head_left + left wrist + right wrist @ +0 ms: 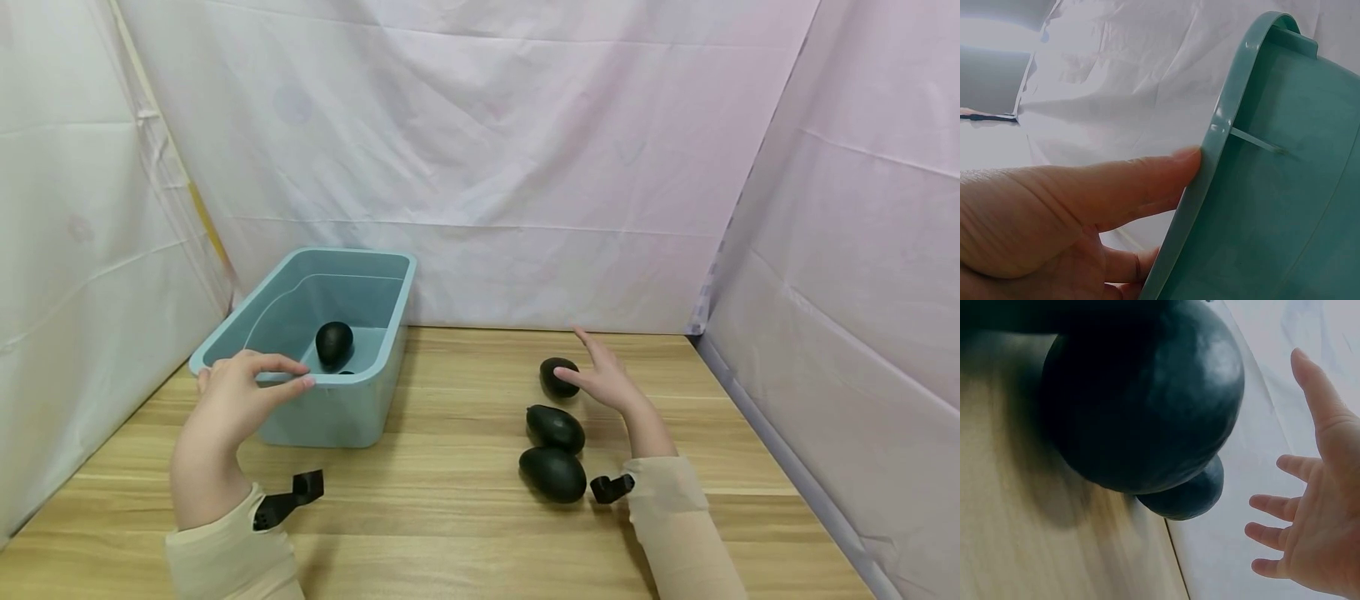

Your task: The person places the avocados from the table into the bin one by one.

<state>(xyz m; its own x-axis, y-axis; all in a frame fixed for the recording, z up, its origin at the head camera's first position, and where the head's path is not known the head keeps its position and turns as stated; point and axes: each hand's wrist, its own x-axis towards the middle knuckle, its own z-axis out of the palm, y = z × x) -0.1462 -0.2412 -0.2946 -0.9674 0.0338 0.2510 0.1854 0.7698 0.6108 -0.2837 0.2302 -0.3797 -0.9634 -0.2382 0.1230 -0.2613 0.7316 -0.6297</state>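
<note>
Wood-grain tabletop (450, 525) carries three dark ovoids (555, 430) in a row, right of a blue bin (322, 423). Right hand (609, 382): fingers spread wide beside the farthest ovoid (551, 380). Left hand (238, 400): fingers pinch the bin's near rim (362, 378).

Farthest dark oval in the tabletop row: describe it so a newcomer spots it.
On the wooden table, right of the blue bin, three dark ovals form a row. Take the farthest oval, nearest the back curtain. Unlike its neighbours, it is partly hidden by the right hand in the head view.
</note>
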